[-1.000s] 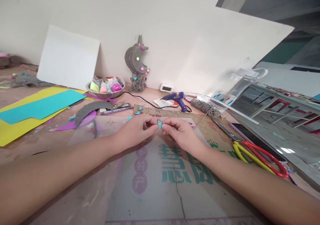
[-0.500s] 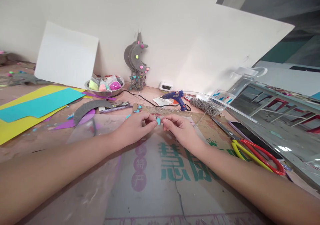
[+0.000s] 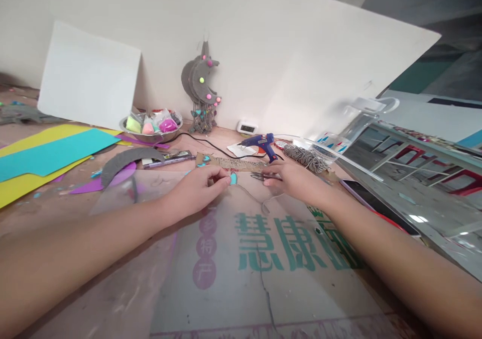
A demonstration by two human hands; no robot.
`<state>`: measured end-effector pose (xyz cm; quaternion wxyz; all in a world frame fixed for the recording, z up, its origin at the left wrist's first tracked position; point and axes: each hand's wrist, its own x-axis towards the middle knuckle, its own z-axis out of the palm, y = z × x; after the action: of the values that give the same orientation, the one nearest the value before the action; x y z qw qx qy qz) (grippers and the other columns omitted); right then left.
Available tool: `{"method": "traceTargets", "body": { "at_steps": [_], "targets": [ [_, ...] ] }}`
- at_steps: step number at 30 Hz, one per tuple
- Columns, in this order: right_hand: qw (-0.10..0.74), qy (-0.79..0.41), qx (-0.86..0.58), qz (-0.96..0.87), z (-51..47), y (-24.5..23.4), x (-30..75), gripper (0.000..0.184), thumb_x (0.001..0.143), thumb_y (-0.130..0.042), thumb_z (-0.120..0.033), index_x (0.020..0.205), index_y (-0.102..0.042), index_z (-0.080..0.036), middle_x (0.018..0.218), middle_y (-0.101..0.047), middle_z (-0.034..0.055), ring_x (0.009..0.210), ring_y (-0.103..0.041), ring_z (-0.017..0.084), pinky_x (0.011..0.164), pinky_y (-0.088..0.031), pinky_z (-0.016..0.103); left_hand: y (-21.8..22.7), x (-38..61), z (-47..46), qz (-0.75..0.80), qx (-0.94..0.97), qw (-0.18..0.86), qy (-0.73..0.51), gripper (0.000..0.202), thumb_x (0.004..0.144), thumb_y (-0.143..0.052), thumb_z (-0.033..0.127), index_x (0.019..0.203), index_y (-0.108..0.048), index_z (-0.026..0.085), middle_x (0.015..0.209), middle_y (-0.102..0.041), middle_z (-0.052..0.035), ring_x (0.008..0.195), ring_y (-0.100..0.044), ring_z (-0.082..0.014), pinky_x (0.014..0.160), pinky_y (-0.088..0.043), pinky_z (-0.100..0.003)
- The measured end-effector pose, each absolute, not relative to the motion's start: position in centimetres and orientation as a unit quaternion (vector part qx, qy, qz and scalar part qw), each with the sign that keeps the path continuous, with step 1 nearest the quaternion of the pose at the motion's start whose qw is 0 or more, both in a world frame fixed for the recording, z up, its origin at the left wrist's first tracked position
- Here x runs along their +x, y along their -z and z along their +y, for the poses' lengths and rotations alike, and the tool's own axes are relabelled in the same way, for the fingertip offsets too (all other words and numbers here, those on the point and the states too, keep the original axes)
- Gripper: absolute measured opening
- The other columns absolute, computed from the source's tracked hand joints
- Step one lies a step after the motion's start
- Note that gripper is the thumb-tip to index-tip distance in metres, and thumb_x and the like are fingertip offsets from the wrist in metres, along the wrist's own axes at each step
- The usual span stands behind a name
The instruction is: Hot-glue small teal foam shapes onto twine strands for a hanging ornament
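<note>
My left hand pinches a small turquoise piece between thumb and fingertips, above the plastic-covered work surface. From near this piece a thin grey cord trails right and curls on the sheet. My right hand is closed around the dark blades of the scissors, whose tips point left toward the turquoise piece. Part of a red handle shows beyond my right forearm; the rest is hidden beneath it. Just behind my hands lies a cardboard strip with small turquoise pieces at its left end.
A blue glue gun and a bundle of grey cord lie behind. At left are turquoise and yellow sheets and a metal bowl of bagged clay. A phone lies right. A grey moon ornament hangs on the wall.
My right hand has left the turquoise piece, moved right and taken hold of the scissors, which have shifted left. My left hand still holds the piece. The view has shifted slightly.
</note>
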<state>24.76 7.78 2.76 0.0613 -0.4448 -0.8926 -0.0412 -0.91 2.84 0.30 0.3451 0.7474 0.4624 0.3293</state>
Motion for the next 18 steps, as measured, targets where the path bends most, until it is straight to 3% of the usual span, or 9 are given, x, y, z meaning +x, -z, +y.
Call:
{"method": "traceTargets", "body": {
  "at_steps": [4,7,12,14,18],
  "targets": [
    [0.058,0.097,-0.424,-0.899,8.2,-1.6,24.6,0.026,0.087,-0.045,-0.023,0.102,-0.067,-0.018,0.102,-0.066,0.0092,0.092,-0.06,0.022,0.082,-0.044,0.033,-0.4,-0.9,2.8,0.465,0.74,0.359,-0.329,0.028,0.085,-0.043,0.042,0.078,-0.056,0.018,0.071,-0.057,0.0016,0.06,-0.052,-0.0112,0.051,-0.038,-0.022],
    [0.073,0.117,-0.448,-0.883,8.1,-2.1,24.3,0.024,0.088,-0.043,-0.022,0.089,-0.066,-0.016,0.091,-0.067,0.0093,0.081,-0.06,0.021,0.074,-0.044,0.031,-0.3,-0.9,2.9,0.461,0.738,0.36,-0.336,0.027,0.084,-0.044,0.041,0.078,-0.057,0.018,0.072,-0.058,0.0015,0.061,-0.052,-0.0113,0.052,-0.038,-0.021],
    [0.285,0.054,-0.524,-0.801,6.5,-4.9,23.3,0.026,0.093,-0.033,-0.028,0.084,-0.056,-0.019,0.07,-0.061,0.0033,0.061,-0.055,0.015,0.058,-0.039,0.026,-0.3,-1.0,3.1,0.465,0.73,0.363,-0.345,0.026,0.084,-0.044,0.04,0.077,-0.056,0.018,0.069,-0.055,0.0019,0.061,-0.049,-0.0118,0.053,-0.036,-0.022],
    [0.331,0.042,-0.504,-0.797,5.2,-5.2,22.4,0.026,0.094,-0.031,-0.03,0.089,-0.054,-0.019,0.072,-0.06,0.0035,0.063,-0.055,0.016,0.059,-0.039,0.026,-0.4,-1.0,3.1,0.465,0.724,0.367,-0.353,0.026,0.084,-0.044,0.039,0.076,-0.055,0.018,0.068,-0.054,0.0024,0.062,-0.048,-0.0117,0.054,-0.035,-0.023],
    [0.248,0.053,-0.418,-0.872,2.7,-3.4,20.5,0.026,0.091,-0.039,-0.031,0.109,-0.053,-0.019,0.098,-0.063,0.0082,0.081,-0.059,0.019,0.068,-0.043,0.029,-0.4,-1.1,3.2,0.457,0.721,0.364,-0.372,0.028,0.085,-0.043,0.04,0.072,-0.052,0.017,0.068,-0.052,0.0029,0.065,-0.048,-0.0119,0.059,-0.036,-0.023]
  ]
}}
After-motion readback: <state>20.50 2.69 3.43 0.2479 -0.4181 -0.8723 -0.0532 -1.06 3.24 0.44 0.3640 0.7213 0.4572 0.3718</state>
